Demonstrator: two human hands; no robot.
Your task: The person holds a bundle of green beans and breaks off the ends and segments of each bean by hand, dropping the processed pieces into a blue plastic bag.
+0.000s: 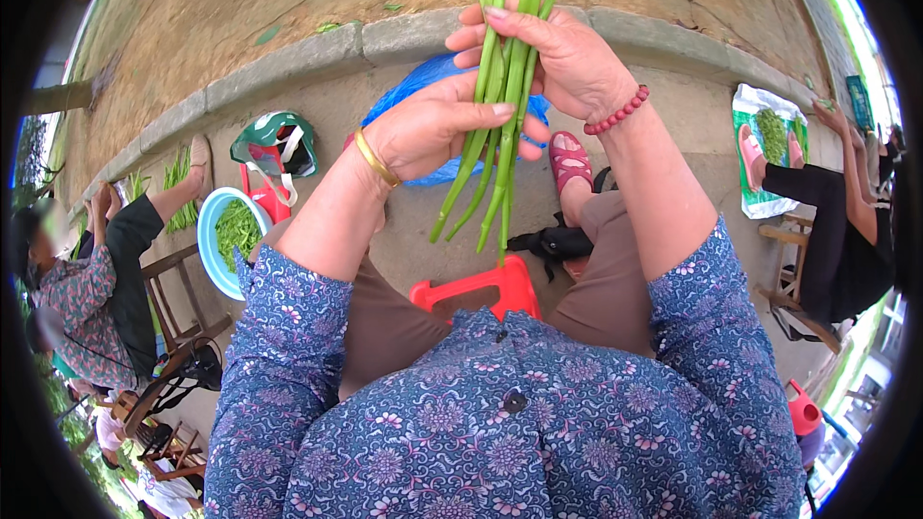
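A loose bundle of long green plant stems [513,79] is held up in front of me between both hands. My left hand [447,122], with a gold bangle at the wrist, grips the lower middle of the stems, thumb across them. Higher up, my right hand [559,50], wearing a red bead bracelet, has its thumb over the stems near their cut upper ends, fingers behind. The lower ends hang free and fan apart. Behind my hands a blue plastic bag [425,86] lies on the pavement, partly hidden.
Left of me stand a light-blue basin [209,231] of cut greens and a green bag [296,126] by a red stool. Another red stool [472,292] is between my legs. A stone curb [288,58] runs ahead. People sit at left and right; greens lie on a sheet [753,191].
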